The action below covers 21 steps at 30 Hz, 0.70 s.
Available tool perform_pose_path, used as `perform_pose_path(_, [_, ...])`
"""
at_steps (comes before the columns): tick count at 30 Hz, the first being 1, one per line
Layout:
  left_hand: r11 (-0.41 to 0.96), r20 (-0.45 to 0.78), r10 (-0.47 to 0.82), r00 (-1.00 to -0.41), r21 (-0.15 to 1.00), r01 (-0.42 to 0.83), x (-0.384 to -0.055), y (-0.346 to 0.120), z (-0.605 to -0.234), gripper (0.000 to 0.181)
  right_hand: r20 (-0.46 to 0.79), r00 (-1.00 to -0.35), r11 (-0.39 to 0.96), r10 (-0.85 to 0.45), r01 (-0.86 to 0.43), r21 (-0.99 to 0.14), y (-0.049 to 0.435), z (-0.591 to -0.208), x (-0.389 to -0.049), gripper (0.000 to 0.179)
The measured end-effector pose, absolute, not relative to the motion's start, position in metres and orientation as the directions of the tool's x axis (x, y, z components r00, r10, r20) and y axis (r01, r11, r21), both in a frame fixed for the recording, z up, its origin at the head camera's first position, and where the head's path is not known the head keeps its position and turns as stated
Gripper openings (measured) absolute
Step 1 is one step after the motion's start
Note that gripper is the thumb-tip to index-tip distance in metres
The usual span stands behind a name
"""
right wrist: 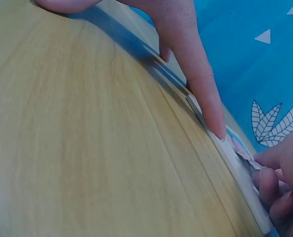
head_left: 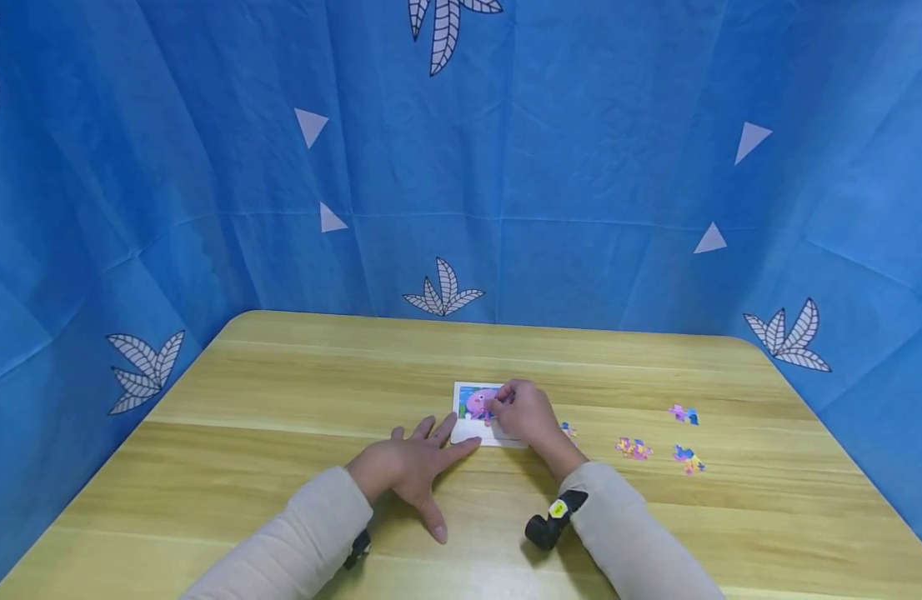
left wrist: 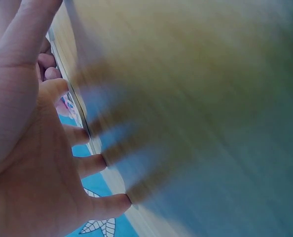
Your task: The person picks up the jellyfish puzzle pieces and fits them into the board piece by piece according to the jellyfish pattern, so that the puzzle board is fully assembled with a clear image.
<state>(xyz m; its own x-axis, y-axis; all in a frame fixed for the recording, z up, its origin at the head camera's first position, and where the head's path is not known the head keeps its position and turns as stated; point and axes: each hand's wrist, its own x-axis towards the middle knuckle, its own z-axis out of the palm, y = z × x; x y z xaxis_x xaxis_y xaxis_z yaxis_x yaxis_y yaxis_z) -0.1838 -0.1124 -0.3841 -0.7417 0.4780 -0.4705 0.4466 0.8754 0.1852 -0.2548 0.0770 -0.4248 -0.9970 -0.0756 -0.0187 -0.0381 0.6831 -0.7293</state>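
A blue cloth (head_left: 551,167) printed with white leaves and triangles fills the upper half of the head view, and below it a pale wooden bench (head_left: 281,400) spreads across the lower half. Just below the centre of the frame lies a small white-rimmed board (head_left: 468,430), flat, with part of a pink pig picture (head_left: 478,403) showing in its upper portion and bare white below. The left hand (head_left: 414,467), lower centre, is spread wide and grasps nothing; its fingertips touch the board's left end and its thumb stands out to the side. The right hand (head_left: 527,415) is curled over the board's right part, thumb and finger closed on a thin piece (right wrist: 247,159) at the lower right of the right wrist view. Loose pieces (head_left: 633,448) lie in small groups towards the right of the head view. They look light, thin and fairly stiff, probably card, with knobs that could bend; pinching opposite edges seems best. The board, likely light too, would slide unless steadied by its rim.
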Motion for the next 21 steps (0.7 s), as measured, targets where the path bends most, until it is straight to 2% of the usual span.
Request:
perform_pose_path(7, [0.877,-0.473,0.475,-0.742,0.185,0.444,-0.1839,-0.1125,-0.3836,0.121,-0.002,-0.997,0.715,-0.075,-0.053,-0.698,0.0769,-0.4257,-0.2556,0.018])
perform_pose_path(21, [0.874,-0.464,0.482,-0.743,0.193,0.447,-0.1840,-0.1132,-0.3843,0.121,-0.068,-0.997,0.729,-0.031,0.024,-0.684,0.0760,-0.4250,-0.2580,0.021])
